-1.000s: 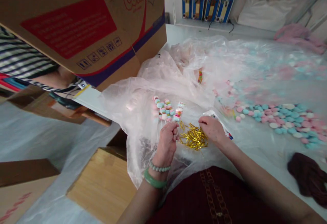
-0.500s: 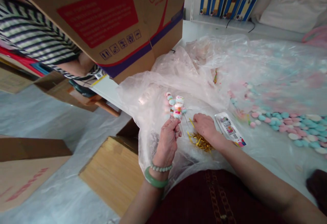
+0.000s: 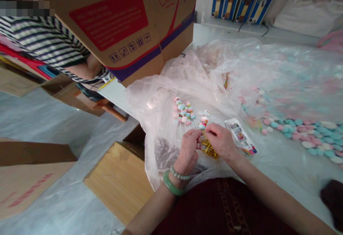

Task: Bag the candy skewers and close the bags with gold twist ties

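My left hand [image 3: 190, 145] is closed in a pinch around the lower end of a wrapped marshmallow stick [image 3: 204, 119], whose clear printed wrapper stands up above the fingers. Right beside it, my right hand [image 3: 221, 140] pinches a gold twist tie at the wrapper's neck; the fingers mostly hide the tie. Below the hands lies a pile of gold twist ties [image 3: 210, 151]. Several unwrapped marshmallow sticks [image 3: 184, 110] in pink, white and blue rest on the plastic sheet to the left. A flat printed packet [image 3: 240, 135] lies just right of my right hand.
Crumpled clear plastic sheeting [image 3: 150, 95] covers much of the table. Many loose pastel marshmallows [image 3: 305, 131] lie at the right. A large cardboard box [image 3: 150, 54] stands at the back left, with a person in a striped shirt [image 3: 50, 45] behind it. Blue packages [image 3: 241, 6] fill a shelf.
My left hand has moved right with the wrapped marshmallow stick, uncovering the unwrapped ones. My right hand has come up from the pile of gold ties and now meets the left.
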Available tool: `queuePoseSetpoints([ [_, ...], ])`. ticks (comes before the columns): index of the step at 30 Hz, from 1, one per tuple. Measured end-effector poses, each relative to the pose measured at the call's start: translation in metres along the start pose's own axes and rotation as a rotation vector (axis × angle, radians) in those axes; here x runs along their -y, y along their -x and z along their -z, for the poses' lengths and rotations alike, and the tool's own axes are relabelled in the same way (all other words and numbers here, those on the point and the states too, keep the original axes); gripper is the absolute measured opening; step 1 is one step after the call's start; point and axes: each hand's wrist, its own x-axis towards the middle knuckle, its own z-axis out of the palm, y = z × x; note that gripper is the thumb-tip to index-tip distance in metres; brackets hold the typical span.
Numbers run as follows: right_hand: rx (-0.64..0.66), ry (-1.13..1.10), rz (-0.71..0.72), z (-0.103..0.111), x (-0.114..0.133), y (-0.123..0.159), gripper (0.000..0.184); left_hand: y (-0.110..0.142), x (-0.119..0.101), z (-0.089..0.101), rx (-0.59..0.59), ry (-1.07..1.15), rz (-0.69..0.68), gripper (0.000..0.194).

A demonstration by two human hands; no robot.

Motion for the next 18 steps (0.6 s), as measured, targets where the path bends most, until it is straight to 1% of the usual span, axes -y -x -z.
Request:
queuePoseSetpoints([
  [3,-0.098,0.373,0.151,-0.005,0.003,0.006,0.019,0.0,0.01,-0.008,0.073,-0.002,0.007,0.029],
  [4,-0.101,0.443,0.178,-0.006,0.001,0.007,0.02,0.0,0.013,-0.009,0.088,-0.003,0.007,0.032],
  [6,-0.079,0.474,0.2,-0.007,-0.005,0.007,0.021,-0.002,0.017,-0.01,0.101,-0.003,0.007,0.035],
  [8,-0.037,0.376,0.182,-0.005,-0.011,0.006,0.023,-0.004,0.019,-0.009,0.089,0.001,0.0,0.035],
  [11,0.053,0.081,0.089,-0.004,-0.018,0.004,0.026,-0.006,0.018,-0.007,0.029,0.004,-0.034,0.033],
  [12,0.064,-0.006,0.043,-0.004,-0.018,0.004,0.026,-0.006,0.018,-0.007,0.011,0.001,-0.045,0.033],
  [15,0.011,-0.138,-0.131,-0.004,-0.019,0.006,0.021,-0.006,0.016,-0.007,-0.008,-0.012,-0.051,0.033],
  [18,-0.031,-0.204,-0.284,-0.007,-0.018,0.007,0.014,-0.005,0.018,-0.008,0.03,-0.031,-0.061,0.035],
])
